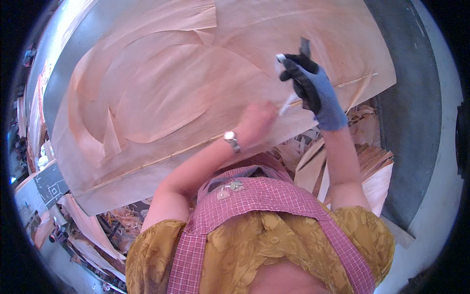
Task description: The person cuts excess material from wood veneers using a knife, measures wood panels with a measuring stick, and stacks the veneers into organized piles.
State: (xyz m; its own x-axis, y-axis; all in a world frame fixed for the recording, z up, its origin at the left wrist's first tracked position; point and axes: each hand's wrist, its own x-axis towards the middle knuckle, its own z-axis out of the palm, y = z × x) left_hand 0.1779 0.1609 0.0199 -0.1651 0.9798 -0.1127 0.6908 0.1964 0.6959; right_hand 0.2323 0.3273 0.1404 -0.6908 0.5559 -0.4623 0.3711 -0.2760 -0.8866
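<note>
My left hand (259, 119), bare and blurred by motion, is closed low over a large pinkish wood veneer sheet (235, 73); a wristwatch (231, 139) is on its wrist. A thin white strip (287, 105) runs from its fingertips toward my right hand (313, 85). That hand wears a blue glove with black fingers and is closed around a dark flat tool (305, 47) pointing away from me. What kind of tool it is, I cannot tell. Something small and white (280, 58) shows at its fingertips. A narrow tan line (196, 147) crosses the sheet under both hands.
Loose curved veneer pieces (161, 93) lie over the sheet's left part. Veneer scraps (364, 120) and stacked offcuts (374, 171) sit beneath its near right edge. More scraps (88, 235) are piled at the lower left. A dark grey surface (411, 108) borders the right.
</note>
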